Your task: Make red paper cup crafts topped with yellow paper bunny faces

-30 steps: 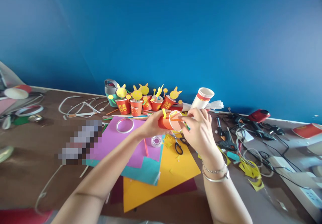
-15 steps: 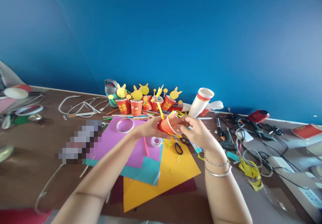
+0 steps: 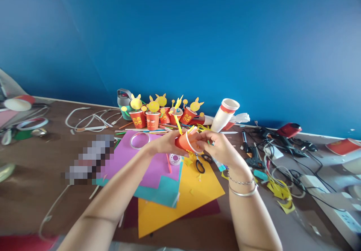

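A red paper cup (image 3: 184,142) is held tilted above the coloured sheets, its white rim turned toward the right. My left hand (image 3: 166,141) is wrapped round it from the left. At the rim, my right hand (image 3: 213,144) has its fingers closed together, partly inside the cup's mouth; whatever is between them is hidden. A yellow strip (image 3: 177,124) sticks up beside the cup. Pale straw-like pieces show at the rim, and a pink straw (image 3: 168,163) points down below the cup. Just below lie black-handled scissors (image 3: 200,165) and a roll of clear tape (image 3: 175,159).
Finished-looking red cups with yellow paper heads (image 3: 153,120) stand in a row near the blue wall. Behind my right hand leans a stack of white cups (image 3: 224,115). Glue guns (image 3: 255,159) and tangled cables lie to the right, beside a power strip (image 3: 332,202). Purple paper (image 3: 126,161) covers the middle left.
The cup has shifted slightly left and turned a little in my left hand. The fingers of my right hand have moved further in at the rim. The straw below has swung right.
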`<move>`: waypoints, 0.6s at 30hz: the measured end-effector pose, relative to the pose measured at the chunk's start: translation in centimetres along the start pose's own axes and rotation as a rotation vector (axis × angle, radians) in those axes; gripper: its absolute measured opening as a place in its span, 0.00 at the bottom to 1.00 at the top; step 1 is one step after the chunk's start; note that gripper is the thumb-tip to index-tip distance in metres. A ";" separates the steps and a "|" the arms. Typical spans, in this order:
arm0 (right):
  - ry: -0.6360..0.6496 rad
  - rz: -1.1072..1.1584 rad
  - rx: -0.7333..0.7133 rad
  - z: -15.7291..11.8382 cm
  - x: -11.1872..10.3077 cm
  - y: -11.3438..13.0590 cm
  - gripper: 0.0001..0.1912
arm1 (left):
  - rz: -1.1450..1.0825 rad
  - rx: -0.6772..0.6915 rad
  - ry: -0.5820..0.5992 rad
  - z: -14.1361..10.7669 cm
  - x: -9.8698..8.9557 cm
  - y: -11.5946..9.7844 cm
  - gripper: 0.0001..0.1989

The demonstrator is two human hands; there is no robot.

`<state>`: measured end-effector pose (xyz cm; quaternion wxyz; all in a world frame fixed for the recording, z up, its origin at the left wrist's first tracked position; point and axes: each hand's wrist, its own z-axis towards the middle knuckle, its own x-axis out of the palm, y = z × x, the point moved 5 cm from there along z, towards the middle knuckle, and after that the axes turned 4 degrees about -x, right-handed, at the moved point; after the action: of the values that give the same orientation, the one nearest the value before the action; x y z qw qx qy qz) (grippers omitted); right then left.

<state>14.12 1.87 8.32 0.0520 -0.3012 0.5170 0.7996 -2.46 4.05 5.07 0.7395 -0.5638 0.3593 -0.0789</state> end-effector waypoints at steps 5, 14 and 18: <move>-0.017 -0.149 -0.040 -0.2 -0.3 0.5 0.07 | 0.031 0.015 -0.015 0.0 0.0 0.2 0.40; 0.035 -0.152 -0.173 -0.2 0.3 0.8 0.10 | -0.019 0.063 -0.041 0.0 0.0 -0.2 0.35; -0.015 -0.254 -0.207 -0.1 0.2 0.9 0.08 | -0.083 0.101 -0.056 0.2 0.2 0.0 0.35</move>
<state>13.67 1.30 8.92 0.1254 -0.3620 0.3893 0.8377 -2.16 4.13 4.99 0.7728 -0.5423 0.3102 -0.1119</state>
